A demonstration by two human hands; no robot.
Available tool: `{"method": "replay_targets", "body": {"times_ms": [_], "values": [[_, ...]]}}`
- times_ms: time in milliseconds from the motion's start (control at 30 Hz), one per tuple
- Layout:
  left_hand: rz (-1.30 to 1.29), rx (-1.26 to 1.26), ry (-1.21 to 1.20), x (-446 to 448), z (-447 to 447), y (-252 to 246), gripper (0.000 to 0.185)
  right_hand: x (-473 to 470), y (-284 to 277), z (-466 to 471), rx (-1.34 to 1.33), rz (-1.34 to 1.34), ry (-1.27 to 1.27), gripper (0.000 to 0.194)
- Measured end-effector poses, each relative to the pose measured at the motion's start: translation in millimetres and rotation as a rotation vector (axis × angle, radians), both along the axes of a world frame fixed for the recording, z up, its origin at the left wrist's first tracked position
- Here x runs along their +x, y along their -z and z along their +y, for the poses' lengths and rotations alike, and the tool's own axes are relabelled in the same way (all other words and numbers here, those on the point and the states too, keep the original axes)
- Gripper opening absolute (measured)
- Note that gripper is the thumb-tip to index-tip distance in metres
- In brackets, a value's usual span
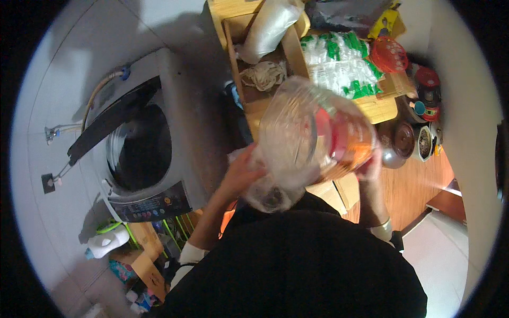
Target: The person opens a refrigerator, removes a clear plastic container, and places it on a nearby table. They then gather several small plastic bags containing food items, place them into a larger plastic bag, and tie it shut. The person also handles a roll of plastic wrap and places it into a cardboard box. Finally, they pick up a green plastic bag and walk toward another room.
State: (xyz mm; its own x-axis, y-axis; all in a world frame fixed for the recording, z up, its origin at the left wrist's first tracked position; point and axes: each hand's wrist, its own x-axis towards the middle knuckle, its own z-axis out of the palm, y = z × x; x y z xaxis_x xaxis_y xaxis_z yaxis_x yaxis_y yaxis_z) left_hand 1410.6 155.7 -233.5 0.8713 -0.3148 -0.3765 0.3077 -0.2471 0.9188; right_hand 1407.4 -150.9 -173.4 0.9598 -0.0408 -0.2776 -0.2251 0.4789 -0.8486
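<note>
A large clear plastic package with red and orange printing is held up in front of me, blurred by motion. My right hand grips its lower right side. Around clear, crumpled plastic at its lower left, my left hand is closed. Beyond the package stands an open wooden drawer. In it lie a roll of clear plastic bags and a bundle of pale cord or netting. What the package contains is not plain.
At left stands a top-loading washing machine, lid raised. Green and white plastic packs lie beside a red basket on the wooden surface. Lidded jars stand at right. A cardboard box is below the package; a white bottle is lower left.
</note>
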Motion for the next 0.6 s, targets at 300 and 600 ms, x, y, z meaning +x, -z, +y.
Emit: {"method": "replay_targets", "body": {"times_ms": [300,600], "values": [[0.099,0.001,-0.413,32,18,90,0.031,-40,111,12,-0.727,0.299,-0.203,0.080],[-0.511,0.711,0.235,5,8,132,0.051,-35,145,45,-1.121,0.061,-0.052,0.083]]}}
